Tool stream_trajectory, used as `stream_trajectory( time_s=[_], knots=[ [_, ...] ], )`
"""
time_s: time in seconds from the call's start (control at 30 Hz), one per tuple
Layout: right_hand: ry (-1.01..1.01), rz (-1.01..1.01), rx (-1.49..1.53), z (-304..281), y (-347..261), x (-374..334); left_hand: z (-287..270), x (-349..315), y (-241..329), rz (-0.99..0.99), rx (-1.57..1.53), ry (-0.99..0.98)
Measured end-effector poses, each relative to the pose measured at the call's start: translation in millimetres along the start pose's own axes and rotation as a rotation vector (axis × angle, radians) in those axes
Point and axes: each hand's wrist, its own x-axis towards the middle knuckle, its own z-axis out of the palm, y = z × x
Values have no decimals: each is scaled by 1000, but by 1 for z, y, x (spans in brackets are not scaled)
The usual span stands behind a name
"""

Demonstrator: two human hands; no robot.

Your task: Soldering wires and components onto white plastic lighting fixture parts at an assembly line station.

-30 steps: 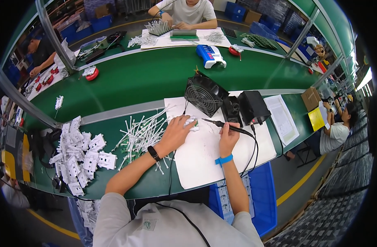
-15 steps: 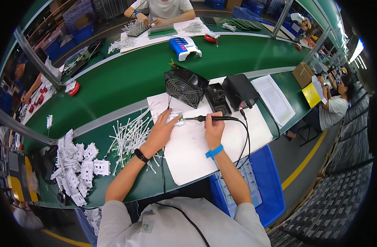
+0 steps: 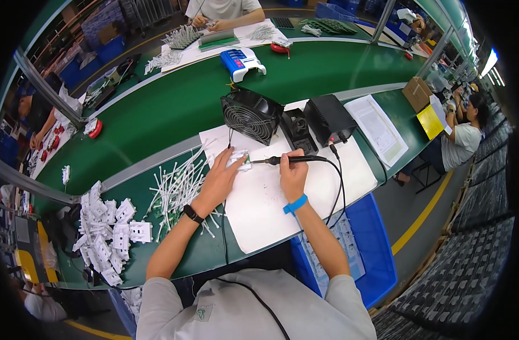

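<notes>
In my right hand (image 3: 293,173) is a soldering iron (image 3: 275,161), gripped like a pen with its tip pointing left. The tip meets, or nearly meets, a small green circuit board (image 3: 246,159) at the right end of a white plastic housing (image 3: 237,153). My left hand (image 3: 218,180) holds that housing down on the white sheet (image 3: 259,221), fingers stretched along its left and near sides. Part of the housing is hidden under those fingers. Whether the tip truly touches the board is too small to tell.
Behind the work stand a black fan (image 3: 251,116), an iron stand (image 3: 298,133) and a black power unit (image 3: 330,120). White cables (image 3: 177,190) and a pile of white housings (image 3: 103,232) lie left. A blue bin (image 3: 378,249) sits lower right. Co-workers occupy neighbouring benches.
The view has shifted slightly. My hands, the iron and the housing keep nearly the same places relative to each other. Across the bench, a co-worker's hands have moved.
</notes>
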Motion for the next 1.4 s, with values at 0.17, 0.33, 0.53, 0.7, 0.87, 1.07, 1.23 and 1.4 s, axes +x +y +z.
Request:
stream_trajectory(
  time_s=[0.17,0.33,0.53,0.7,0.87,1.07,1.23,1.4],
  knots=[
    [65,13,17,-5,-4,-1,2,1,0,17,23,19],
    [105,-30,-5,-4,-2,0,4,8,6,77,263,52],
    [124,-109,75,1,-13,0,13,36,8,15,333,113],
    [81,-7,155,1,-14,-5,29,31,2,-43,253,190],
    [108,-164,-58,7,-4,-2,26,18,7,-57,176,151],
    [7,-64,-145,19,-11,3,30,11,-2,-27,100,210],
    [-11,-188,-245,25,-5,7,30,11,-2,-44,52,227],
    [-21,-189,-299,29,-3,6,29,10,-2,-51,38,241]
  ],
)
